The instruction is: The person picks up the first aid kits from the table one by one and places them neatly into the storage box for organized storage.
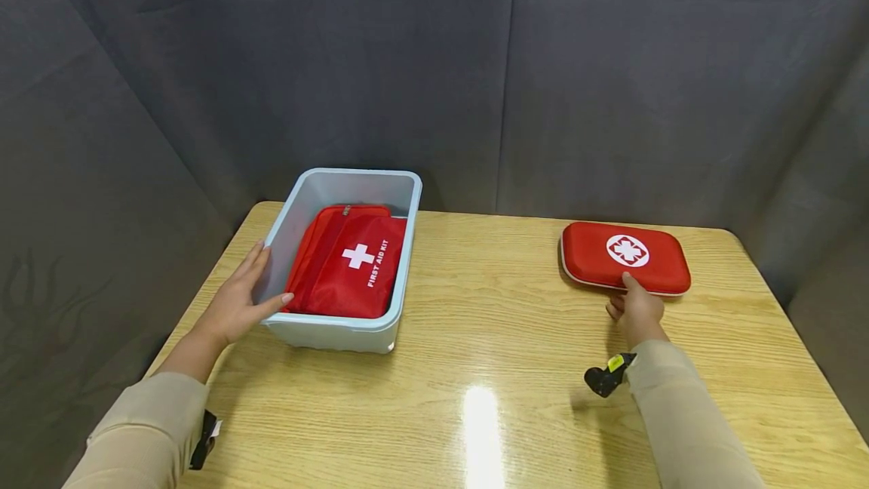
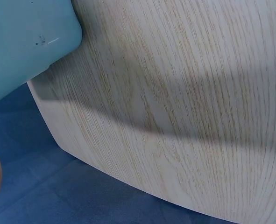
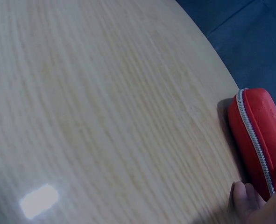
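Observation:
At the right, my right hand point(image 1: 641, 312) pinches the front edge of a red hard-shell first aid case point(image 1: 584, 251), thumb on top and fingers curled below. The case bears a white round emblem; its silver zipper point(image 3: 255, 137) shows in the right wrist view. My left hand point(image 1: 241, 300) rests at the near left corner of a pale blue plastic bin point(image 1: 329, 330), fingers straight along the left rim and thumb over the front rim. Inside the bin lies a red first aid pouch point(image 1: 349, 266) with a white cross, overlapping another red pouch point(image 1: 315, 236).
Both things are on a light wooden table point(image 1: 489, 323) with rounded corners. A dark grey curtain point(image 1: 462, 81) hangs close behind its back edge and along the sides. The bin stands near the back left, the case near the back right.

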A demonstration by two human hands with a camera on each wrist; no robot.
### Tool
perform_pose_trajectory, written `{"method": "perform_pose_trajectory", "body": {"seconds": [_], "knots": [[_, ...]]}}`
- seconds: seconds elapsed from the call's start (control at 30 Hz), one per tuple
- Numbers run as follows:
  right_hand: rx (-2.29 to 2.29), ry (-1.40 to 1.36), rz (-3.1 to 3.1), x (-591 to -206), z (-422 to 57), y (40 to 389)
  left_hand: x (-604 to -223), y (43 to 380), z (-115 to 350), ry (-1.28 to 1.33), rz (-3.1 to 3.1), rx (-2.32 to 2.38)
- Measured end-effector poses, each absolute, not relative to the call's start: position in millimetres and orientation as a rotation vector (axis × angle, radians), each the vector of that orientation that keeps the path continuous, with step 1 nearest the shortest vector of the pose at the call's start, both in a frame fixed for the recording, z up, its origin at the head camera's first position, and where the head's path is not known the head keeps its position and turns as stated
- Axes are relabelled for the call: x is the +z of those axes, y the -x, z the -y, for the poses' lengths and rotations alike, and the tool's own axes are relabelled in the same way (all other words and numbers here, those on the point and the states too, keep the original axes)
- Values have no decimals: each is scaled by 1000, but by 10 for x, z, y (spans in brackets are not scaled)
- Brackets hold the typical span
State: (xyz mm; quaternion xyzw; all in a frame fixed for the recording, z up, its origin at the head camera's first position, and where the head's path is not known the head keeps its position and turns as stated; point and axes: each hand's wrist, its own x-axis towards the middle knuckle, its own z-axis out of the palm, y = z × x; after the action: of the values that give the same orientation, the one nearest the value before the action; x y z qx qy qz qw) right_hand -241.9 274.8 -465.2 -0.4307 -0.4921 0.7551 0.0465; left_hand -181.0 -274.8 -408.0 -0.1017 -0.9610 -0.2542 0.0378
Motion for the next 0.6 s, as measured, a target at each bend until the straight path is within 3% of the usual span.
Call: {"method": "perform_pose_trajectory", "body": {"seconds": [0.6], "knots": [[2502,1469,1146,-4586,-2815,2645,-4052,1816,2759,355,2946,-754]]}}
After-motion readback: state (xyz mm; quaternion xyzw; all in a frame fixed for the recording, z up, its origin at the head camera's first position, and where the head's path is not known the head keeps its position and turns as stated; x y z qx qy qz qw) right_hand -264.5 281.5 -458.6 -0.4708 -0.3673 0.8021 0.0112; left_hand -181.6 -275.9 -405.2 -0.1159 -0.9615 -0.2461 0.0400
